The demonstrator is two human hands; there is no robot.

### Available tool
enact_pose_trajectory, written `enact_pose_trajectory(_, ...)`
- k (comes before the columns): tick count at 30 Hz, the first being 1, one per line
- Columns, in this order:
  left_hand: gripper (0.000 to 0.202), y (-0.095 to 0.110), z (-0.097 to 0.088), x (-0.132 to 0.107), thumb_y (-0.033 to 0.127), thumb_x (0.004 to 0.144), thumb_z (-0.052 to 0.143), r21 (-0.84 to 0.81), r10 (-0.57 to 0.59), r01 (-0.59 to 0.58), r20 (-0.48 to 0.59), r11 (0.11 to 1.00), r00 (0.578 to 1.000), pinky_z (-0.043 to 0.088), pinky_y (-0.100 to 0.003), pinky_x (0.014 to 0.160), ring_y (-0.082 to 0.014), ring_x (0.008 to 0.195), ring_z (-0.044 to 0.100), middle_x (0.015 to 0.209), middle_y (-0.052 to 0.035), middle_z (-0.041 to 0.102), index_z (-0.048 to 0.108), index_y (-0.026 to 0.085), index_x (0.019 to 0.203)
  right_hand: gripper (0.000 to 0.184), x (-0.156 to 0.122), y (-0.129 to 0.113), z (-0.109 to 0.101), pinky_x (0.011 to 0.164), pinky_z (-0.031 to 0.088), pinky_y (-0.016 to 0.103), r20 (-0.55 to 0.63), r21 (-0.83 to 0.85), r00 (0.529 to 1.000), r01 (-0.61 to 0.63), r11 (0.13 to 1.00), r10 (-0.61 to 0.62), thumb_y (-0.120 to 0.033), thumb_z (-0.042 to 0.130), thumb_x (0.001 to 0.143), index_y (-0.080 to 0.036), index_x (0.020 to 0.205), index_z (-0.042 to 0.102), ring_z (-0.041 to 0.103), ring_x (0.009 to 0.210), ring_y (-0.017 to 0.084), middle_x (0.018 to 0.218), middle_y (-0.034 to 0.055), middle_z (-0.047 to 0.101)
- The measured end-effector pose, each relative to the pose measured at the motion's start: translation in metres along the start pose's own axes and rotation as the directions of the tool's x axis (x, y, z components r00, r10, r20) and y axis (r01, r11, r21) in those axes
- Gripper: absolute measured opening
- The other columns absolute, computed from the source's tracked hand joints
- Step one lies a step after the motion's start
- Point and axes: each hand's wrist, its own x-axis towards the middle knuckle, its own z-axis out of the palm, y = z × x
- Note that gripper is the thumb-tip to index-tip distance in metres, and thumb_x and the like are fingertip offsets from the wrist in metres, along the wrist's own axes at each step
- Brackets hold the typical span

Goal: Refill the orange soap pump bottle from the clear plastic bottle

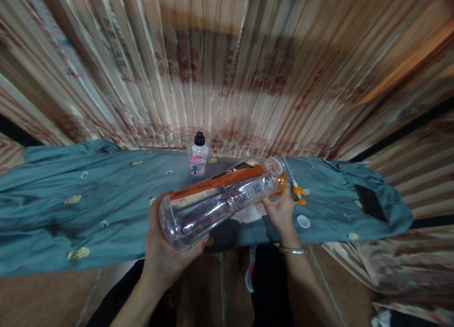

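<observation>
At the far left, a teal cloth with yellow patches covers the table [117, 208], reaching across nearly the whole view. Next comes the left hand [166, 260], its fingers clamped around the base of a large clear bottle [227, 199] with an orange and pale label. The large clear bottle is held above the table, tilted, its base towards the left and its uncapped mouth up to the right. Behind it stands a small bottle [198, 160], upright, with a black cap and a pink label. A white tissue [248, 214] lies partly hidden beneath the large clear bottle. The right hand [281, 208], a silver bracelet [292, 251] on its wrist, has its fingers closed on an amber object [281, 183] at the bottle's neck; whether they also grip the neck, I cannot tell. Just beside it lies an orange and white pump [296, 190], then a white round cap [303, 221]. A dark phone [371, 203] lies well apart, near the table's right end.
</observation>
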Motion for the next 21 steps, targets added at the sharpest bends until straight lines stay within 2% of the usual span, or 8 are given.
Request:
enact_pose_trajectory(5,0.095,0.001,0.002,0.000,0.037,0.063,0.100,-0.037,0.014,-0.014,0.002,0.999,1.000,0.075,-0.039,0.088,-0.0296,0.105,0.087,0.124,-0.0105,0.082,0.057,0.020,0.146,0.070,0.001,-0.001,-0.001,0.088,0.067,0.046,0.008,0.020,1.000,-0.006,1.000,0.006,-0.057,0.082,0.077,-0.021,0.135,0.066,0.082,0.098,0.034,0.112,0.0115,0.086)
enact_pose_trajectory(12,0.092,0.011,0.007,0.004,0.036,0.060,0.101,-0.099,-0.006,0.007,0.008,0.995,1.000,0.076,-0.042,0.089,-0.0319,0.107,0.089,0.124,-0.0105,0.084,0.059,0.022,0.141,0.075,0.002,-0.001,-0.001,0.094,0.067,0.051,0.017,0.034,0.999,-0.034,0.999,0.034,-0.059,0.080,0.076,-0.018,0.137,0.065,0.081,0.105,0.038,0.118,0.0166,0.084)
enact_pose_trajectory(17,0.089,0.011,0.009,0.004,0.034,0.065,0.100,-0.125,0.001,0.000,0.011,0.992,1.000,0.077,-0.041,0.089,-0.0324,0.108,0.089,0.125,-0.0119,0.085,0.059,0.020,0.142,0.075,0.002,0.000,0.001,0.096,0.067,0.053,0.012,0.033,0.999,-0.043,0.999,0.042,-0.061,0.079,0.077,-0.017,0.136,0.066,0.080,0.104,0.038,0.117,0.0178,0.084)
enact_pose_trajectory(19,0.092,0.007,0.006,0.003,0.034,0.066,0.101,-0.105,0.003,0.001,0.036,0.995,0.999,0.077,-0.044,0.092,-0.0338,0.110,0.089,0.128,-0.0132,0.084,0.057,0.020,0.145,0.076,0.002,0.001,0.001,0.096,0.067,0.055,0.009,0.027,0.999,-0.042,0.999,0.042,-0.061,0.080,0.076,-0.016,0.136,0.066,0.080,0.104,0.039,0.116,0.0187,0.084)
enact_pose_trajectory(21,0.094,0.001,0.002,0.001,0.033,0.069,0.102,-0.077,0.003,0.005,0.105,0.997,0.994,0.077,-0.046,0.094,-0.0355,0.114,0.089,0.132,-0.0146,0.084,0.055,0.020,0.149,0.076,0.002,0.001,0.001,0.096,0.067,0.055,0.007,0.020,0.999,-0.040,0.999,0.040,-0.061,0.080,0.077,-0.017,0.136,0.066,0.080,0.104,0.039,0.117,0.0186,0.085)
